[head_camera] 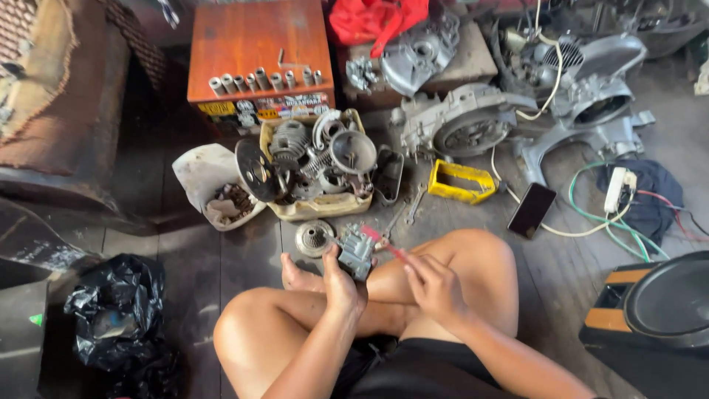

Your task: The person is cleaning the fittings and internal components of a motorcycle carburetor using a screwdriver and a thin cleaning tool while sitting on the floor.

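Above crossed legs, left hand [341, 284] grips carburettor [357, 255], floor clutter near.

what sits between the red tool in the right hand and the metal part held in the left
Nothing visible does. The right hand holds the red-handled tool with its tip already at the small metal engine part gripped by the left hand.

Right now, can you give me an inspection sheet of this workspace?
Surface: dark wooden floor, worn.
Job's things: small metal engine part in left hand; red-handled tool in right hand.
Clutter: tub of engine parts, yellow tray, sockets on orange box, black bag.
Fingers: both closed on their items.
Cables: green and white leads, phone.
Surroundings: engine casings, speaker.
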